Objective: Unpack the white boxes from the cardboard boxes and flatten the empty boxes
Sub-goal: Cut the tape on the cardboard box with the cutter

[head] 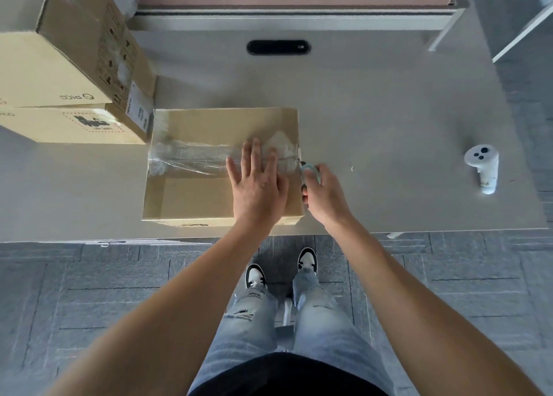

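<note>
A closed cardboard box [191, 192] sits at the front edge of the grey table [389, 120], sealed along its middle with clear tape [191, 159]. My left hand [257, 183] presses flat on the box's right part, fingers spread over the tape. My right hand [324, 195] grips a small light-green cutter [309, 169] at the box's right edge, its tip at the end of the tape seam. No white boxes are visible.
Two more sealed cardboard boxes are stacked at the back left, the upper box [59, 57] on the lower box [68, 124], touching the front box's corner. A white handheld controller [483, 166] lies at the right. A black cable slot [278, 47] is at the back.
</note>
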Tool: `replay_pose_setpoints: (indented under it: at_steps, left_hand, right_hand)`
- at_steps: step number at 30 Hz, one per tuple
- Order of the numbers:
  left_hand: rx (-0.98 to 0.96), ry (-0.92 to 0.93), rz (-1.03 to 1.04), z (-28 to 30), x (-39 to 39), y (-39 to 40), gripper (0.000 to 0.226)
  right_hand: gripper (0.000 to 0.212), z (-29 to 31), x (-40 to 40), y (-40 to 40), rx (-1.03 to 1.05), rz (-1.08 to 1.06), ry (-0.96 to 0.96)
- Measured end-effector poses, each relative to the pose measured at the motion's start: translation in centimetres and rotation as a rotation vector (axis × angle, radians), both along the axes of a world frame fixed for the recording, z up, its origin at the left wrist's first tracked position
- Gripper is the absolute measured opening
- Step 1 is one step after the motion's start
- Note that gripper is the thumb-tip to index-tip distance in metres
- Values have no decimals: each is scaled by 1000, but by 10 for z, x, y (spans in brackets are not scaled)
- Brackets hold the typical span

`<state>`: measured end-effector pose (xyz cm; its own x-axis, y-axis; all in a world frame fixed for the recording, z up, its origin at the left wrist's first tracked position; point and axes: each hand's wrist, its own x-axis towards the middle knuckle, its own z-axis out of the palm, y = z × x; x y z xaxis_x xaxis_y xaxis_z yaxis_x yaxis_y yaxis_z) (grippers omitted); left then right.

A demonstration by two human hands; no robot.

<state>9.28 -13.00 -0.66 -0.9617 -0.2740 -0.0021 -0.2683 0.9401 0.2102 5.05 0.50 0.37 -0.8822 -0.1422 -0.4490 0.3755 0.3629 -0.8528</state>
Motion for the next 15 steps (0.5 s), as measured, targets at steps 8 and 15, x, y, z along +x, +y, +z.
replay_pose_setpoints:
  at_steps: [8, 15]
  left_hand:
    - [16, -43, -44, 3, 5, -7, 70]
    - [24, -45, -46, 1, 4, -6, 69]
  right_hand:
    - [27, 13, 9, -3, -50, -37, -11]
    - [25, 15, 2, -3, -42, -20, -18]
